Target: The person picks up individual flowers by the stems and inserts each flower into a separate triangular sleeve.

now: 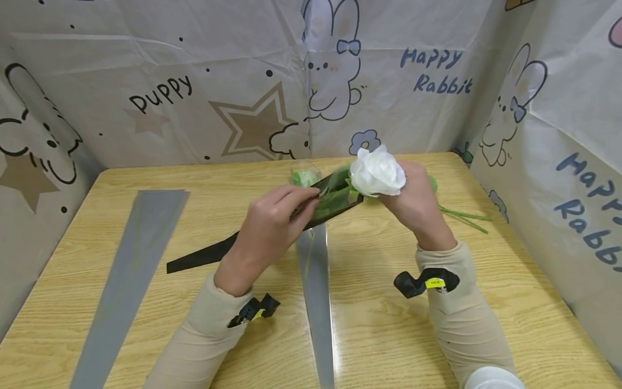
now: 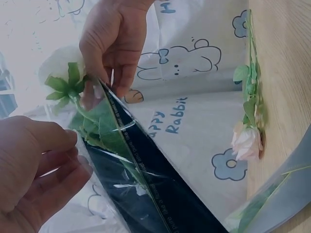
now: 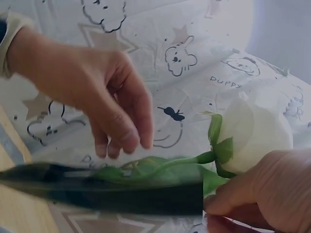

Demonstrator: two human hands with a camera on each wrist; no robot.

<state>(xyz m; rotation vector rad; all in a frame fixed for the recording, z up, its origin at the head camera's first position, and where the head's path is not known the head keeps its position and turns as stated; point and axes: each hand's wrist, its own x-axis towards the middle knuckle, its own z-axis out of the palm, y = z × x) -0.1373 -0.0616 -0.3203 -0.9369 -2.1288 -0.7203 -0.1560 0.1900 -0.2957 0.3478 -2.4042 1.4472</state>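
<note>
- A beige fabric sleeve covered each forearm, with a black wrist camera strapped round it.
- A long grey tapered wrapper lay flat on the yellow wood-grain table, left of the arms; a second grey wrapper lay between them.
- The left hand was beside the black-and-clear plastic wrapper, thumb and fingertips bent close together; whether they pinched its film, I could not tell.
- The white rose had its leafy stem inside that wrapper, its bloom outside the wide mouth.
- The right hand pinched the wrapper's mouth corner, beside the bloom.
- A pale pink rose with a green stem lay beyond the right hand.
- Farthest back hung a white cartoon-print cloth.
</note>
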